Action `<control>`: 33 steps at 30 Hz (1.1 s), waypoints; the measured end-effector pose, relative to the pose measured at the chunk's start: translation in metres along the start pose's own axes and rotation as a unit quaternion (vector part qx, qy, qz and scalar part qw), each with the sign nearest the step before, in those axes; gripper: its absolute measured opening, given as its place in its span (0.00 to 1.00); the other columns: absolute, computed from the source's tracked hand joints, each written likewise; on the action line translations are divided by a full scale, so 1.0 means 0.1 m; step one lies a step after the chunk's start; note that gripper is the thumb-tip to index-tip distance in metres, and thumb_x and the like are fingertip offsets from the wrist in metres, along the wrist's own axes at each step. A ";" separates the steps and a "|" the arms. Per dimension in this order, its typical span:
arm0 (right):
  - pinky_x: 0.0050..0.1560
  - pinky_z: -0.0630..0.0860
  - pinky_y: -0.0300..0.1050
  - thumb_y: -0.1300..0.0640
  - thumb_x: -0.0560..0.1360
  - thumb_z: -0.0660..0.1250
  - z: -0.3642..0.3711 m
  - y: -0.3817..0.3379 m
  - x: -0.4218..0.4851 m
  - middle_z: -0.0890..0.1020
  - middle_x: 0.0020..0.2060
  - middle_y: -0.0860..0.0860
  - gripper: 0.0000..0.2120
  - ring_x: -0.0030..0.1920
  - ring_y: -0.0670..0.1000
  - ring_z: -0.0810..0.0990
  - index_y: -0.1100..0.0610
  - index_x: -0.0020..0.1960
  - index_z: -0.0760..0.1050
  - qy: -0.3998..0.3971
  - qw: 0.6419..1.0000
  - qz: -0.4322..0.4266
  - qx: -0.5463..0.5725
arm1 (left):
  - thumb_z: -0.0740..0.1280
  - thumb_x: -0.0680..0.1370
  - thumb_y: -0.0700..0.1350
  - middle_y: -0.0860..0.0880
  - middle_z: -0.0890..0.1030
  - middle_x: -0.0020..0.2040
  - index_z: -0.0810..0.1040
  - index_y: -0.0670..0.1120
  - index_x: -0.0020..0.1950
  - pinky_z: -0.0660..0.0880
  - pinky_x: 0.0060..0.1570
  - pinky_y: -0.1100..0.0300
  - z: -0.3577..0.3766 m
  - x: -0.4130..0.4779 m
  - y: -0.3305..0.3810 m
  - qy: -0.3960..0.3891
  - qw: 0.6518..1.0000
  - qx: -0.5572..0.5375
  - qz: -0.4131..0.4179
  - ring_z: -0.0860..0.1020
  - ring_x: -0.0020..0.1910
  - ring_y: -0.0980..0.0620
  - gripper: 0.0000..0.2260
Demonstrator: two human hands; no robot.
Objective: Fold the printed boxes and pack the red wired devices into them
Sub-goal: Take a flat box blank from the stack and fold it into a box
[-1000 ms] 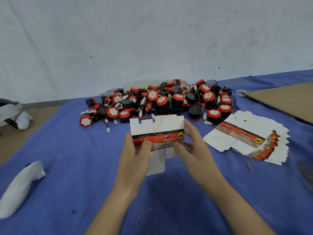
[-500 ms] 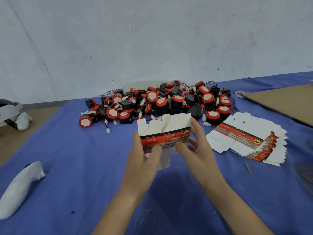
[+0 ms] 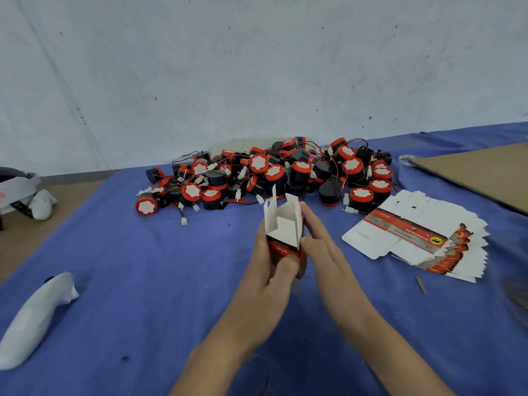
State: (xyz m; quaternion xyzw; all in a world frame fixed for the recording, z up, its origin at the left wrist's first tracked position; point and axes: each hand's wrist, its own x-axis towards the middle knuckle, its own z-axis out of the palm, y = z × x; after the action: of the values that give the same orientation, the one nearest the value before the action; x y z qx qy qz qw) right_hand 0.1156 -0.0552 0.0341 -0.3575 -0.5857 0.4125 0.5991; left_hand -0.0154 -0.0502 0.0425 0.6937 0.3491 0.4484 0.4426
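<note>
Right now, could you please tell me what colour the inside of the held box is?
The box is white inside; the head view shows it best.

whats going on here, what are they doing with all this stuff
A person is folding a printed box above the blue-covered table. The left hand grips its red lower part and the right hand holds its right side. The box is opened up, with its top flaps standing. No device is in it yet, as far as can be seen. The pile of red wired devices waits behind, and a stack of flat boxes lies to the right.
</note>
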 end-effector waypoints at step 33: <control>0.54 0.80 0.40 0.37 0.71 0.71 -0.08 -0.06 0.13 0.74 0.66 0.40 0.35 0.61 0.41 0.78 0.37 0.75 0.61 0.208 0.976 -0.056 -0.022 | 0.56 0.80 0.55 0.66 0.66 0.66 0.66 0.57 0.72 0.69 0.60 0.72 0.14 0.06 0.03 0.090 0.959 0.236 0.129 0.68 0.68 0.61 0.20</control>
State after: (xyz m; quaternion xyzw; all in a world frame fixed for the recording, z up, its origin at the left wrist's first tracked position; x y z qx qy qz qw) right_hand 0.1237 -0.0455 0.0447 -0.4152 -0.4759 0.2824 0.7220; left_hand 0.0000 -0.0504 0.0441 0.7746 0.3910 0.4666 0.1714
